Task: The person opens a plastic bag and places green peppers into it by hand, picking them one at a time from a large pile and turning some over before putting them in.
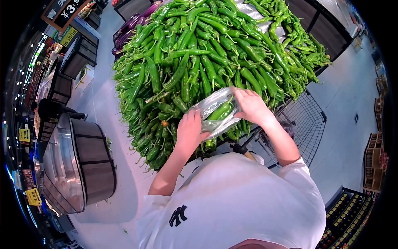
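A clear plastic bag (209,101) is stretched between my two hands at the front of a large heap of long green peppers (207,45). My left hand (190,130) grips the bag's left side, with the thumb pointing toward the middle. On the opposite side, my right hand (250,106) pinches the bag's upper right edge. A fat green pepper (221,111) shows in the bag's middle, lying at a slant between the hands. More peppers from the heap surround the bag closely, just beyond my fingers.
Thinner green peppers (298,54) lie at the heap's right, and purple eggplants (130,27) at its back left. A wire shopping cart (304,124) stands to my right. A round metal-topped stand (93,162) is on the left, with a person (52,110) behind it.
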Tool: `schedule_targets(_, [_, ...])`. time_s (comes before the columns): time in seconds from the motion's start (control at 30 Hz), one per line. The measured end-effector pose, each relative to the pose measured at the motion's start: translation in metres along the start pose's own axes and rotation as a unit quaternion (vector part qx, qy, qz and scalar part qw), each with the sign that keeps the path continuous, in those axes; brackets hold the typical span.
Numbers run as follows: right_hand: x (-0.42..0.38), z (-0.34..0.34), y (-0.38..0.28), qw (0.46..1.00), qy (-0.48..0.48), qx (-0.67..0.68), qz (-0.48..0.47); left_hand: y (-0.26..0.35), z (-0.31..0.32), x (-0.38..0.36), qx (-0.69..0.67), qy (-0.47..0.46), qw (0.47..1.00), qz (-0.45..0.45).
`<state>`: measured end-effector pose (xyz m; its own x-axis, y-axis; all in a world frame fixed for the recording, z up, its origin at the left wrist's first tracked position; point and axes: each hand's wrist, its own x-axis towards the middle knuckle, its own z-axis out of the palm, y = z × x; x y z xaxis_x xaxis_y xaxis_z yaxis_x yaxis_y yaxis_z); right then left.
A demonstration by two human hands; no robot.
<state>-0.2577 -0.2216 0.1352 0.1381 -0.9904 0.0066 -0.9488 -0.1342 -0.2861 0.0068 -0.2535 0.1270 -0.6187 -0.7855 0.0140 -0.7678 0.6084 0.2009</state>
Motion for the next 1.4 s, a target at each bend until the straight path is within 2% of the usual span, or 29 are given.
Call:
schedule_targets(0.17, [-0.005,0.005,0.023,0.988,0.058,0.092,-0.113,-0.006,0.009,-0.012,-0.126,0.058,0.990,-0.019])
schedule_targets(0.2, [-0.007,0.005,0.026,0.983,0.068,0.118,-0.124,-0.006,0.009,-0.014,-0.167,0.102,0.981,0.017])
schedule_targets(0.27, [-0.011,0.003,0.030,0.971,0.086,0.171,-0.145,0.001,0.008,-0.020,-0.124,0.161,0.978,0.053])
schedule_targets(0.33, [-0.024,-0.002,0.034,0.951,0.163,0.180,-0.189,0.005,0.013,-0.026,-0.124,0.213,0.964,0.102])
schedule_targets(0.43, [-0.054,0.008,0.048,0.889,0.297,0.287,-0.199,0.013,0.012,-0.027,-0.107,0.200,0.969,0.099])
schedule_targets(0.47, [-0.067,0.017,0.053,0.864,0.345,0.316,-0.184,0.016,0.011,-0.027,-0.113,0.190,0.971,0.094])
schedule_targets(0.53, [-0.095,0.060,0.064,0.828,0.419,0.371,-0.030,0.022,0.011,-0.030,-0.110,0.186,0.975,0.060])
schedule_targets(0.6, [-0.120,0.112,0.088,0.833,0.446,0.307,0.114,0.024,0.009,-0.031,-0.101,0.176,0.978,0.046])
schedule_targets(0.67, [-0.158,0.175,0.120,0.869,0.388,0.188,0.242,0.023,0.011,-0.035,-0.098,0.184,0.977,0.036])
schedule_targets(0.73, [-0.198,0.219,0.136,0.880,0.284,0.138,0.355,0.025,0.011,-0.036,-0.094,0.194,0.976,0.032])
schedule_targets(0.77, [-0.204,0.222,0.142,0.857,0.280,0.207,0.380,0.025,0.009,-0.035,-0.090,0.201,0.975,0.034])
schedule_targets(0.9, [-0.208,0.216,0.130,0.905,0.211,0.128,0.347,0.017,0.017,-0.030,-0.121,0.220,0.967,0.042])
schedule_targets(1.0, [-0.211,0.214,0.129,0.927,0.084,0.103,0.351,0.019,0.020,-0.027,-0.109,0.222,0.968,0.044])
schedule_targets(1.03, [-0.208,0.208,0.132,0.926,0.086,0.132,0.343,0.021,0.022,-0.025,-0.100,0.222,0.969,0.045])
schedule_targets(1.13, [-0.201,0.187,0.142,0.890,0.019,0.128,0.437,0.027,0.027,-0.023,-0.105,0.218,0.970,0.040])
schedule_targets(1.17, [-0.204,0.198,0.154,0.899,0.036,0.105,0.425,0.029,0.029,-0.021,-0.107,0.222,0.968,0.041])
schedule_targets(1.27, [-0.198,0.197,0.175,0.899,-0.016,0.084,0.431,0.033,0.032,-0.022,-0.108,0.235,0.965,0.031])
schedule_targets(1.4, [-0.198,0.187,0.190,0.897,-0.001,0.104,0.430,0.035,0.030,-0.021,-0.113,0.261,0.959,-0.002])
